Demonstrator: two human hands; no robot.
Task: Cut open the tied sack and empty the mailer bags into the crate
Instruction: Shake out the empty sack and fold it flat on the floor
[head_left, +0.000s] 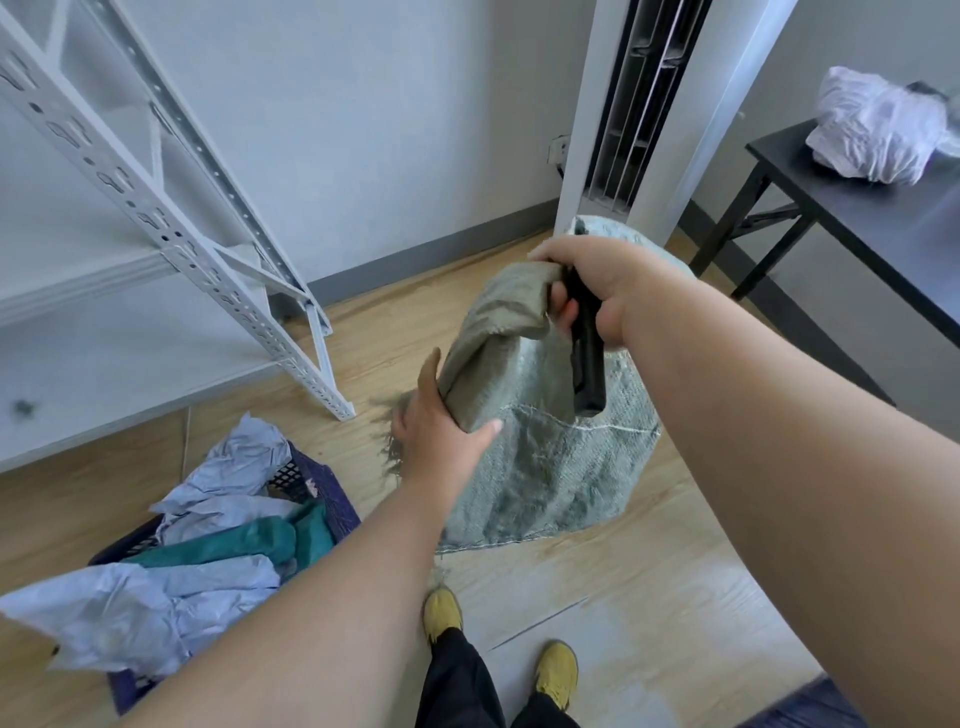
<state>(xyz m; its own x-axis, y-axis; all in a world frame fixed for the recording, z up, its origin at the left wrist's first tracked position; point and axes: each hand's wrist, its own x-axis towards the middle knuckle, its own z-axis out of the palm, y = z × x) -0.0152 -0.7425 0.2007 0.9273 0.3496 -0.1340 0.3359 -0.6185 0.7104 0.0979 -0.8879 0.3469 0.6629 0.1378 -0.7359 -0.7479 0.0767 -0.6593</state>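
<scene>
Pale wall (363, 130) meeting wood-look floor (597, 571); white slotted shelving (171, 218) standing left, black table (857, 208) standing right.

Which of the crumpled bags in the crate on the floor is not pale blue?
The teal bag, lying in the middle of the crate; the other bags around it are all pale blue.

A grey-green woven sack (545, 457) stands on the floor at centre, its top bunched and pulled up. Near left, a dark blue crate (317, 483) holds crumpled pale blue and teal mailer bags (156, 587), some spilling over its rim.
</scene>
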